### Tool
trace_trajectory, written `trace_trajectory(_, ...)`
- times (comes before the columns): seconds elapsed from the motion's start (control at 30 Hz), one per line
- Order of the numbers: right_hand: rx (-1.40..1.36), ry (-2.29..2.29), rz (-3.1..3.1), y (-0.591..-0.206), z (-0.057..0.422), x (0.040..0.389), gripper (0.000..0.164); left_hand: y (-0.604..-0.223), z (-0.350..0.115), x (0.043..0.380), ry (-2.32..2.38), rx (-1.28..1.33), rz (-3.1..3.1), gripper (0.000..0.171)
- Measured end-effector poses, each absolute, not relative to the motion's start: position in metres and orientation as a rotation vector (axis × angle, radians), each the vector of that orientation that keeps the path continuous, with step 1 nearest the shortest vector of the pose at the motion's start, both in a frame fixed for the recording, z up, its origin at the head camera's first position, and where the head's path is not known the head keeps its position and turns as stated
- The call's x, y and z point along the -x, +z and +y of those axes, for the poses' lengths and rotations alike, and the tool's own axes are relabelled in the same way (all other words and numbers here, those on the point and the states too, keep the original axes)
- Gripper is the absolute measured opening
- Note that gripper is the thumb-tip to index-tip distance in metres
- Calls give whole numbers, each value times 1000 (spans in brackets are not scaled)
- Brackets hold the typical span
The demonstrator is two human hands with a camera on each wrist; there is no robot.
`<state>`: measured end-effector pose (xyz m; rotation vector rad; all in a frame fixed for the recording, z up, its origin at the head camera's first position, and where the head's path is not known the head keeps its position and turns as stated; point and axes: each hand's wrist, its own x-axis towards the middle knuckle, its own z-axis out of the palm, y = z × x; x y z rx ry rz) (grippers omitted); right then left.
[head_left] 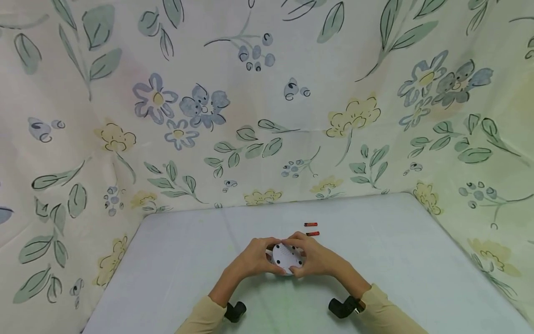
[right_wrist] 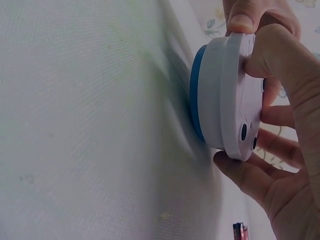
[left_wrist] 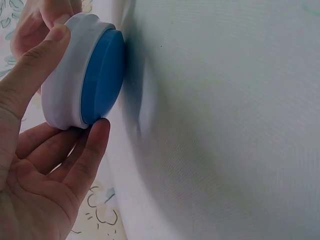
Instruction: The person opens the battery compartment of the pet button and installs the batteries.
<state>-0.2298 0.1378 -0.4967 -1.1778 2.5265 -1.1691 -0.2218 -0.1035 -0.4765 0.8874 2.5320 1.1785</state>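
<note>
A round white push button [head_left: 287, 256] with a blue domed top is held upside down over the white table, its underside with several black feet facing up. In the left wrist view the blue dome [left_wrist: 106, 75] faces the cloth, close over it. My left hand [head_left: 257, 258] grips the rim from the left with thumb and fingers. From the other side my right hand [head_left: 318, 258] holds it, fingers about the edge. The right wrist view shows the right thumb [right_wrist: 257, 62] pressed on the flat underside [right_wrist: 242, 107].
Two small red batteries [head_left: 310, 224] [head_left: 313, 234] lie on the white tablecloth [head_left: 187, 260] just beyond my right hand. Floral curtains [head_left: 250, 106] rise behind the table and along its sides. Black wrist cameras [head_left: 342, 307] sit at both wrists.
</note>
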Motion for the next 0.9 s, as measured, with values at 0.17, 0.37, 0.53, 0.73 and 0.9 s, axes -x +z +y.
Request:
trace_trajectory(0.17,1160,-1157,2526,-497,138,230,69,-476,-104,223,1174,-882,2532,72)
trace_trajectory(0.37,1142,-1180,2508,-496,138,231,65,-476,-105,223,1156,-872,2545,76)
trace_trajectory(0.53,1158,-1201,2487,-496,137,230,62,-474,-106,222,1129,-859,2558,79)
trace_trajectory(0.73,1140,-1236,2453,-499,139,229,59,-474,-106,222,1126,-830,2550,77)
trace_trajectory(0.9,1106,-1285,2405,-502,141,232,65,-474,-106,221,1132,-826,2545,77)
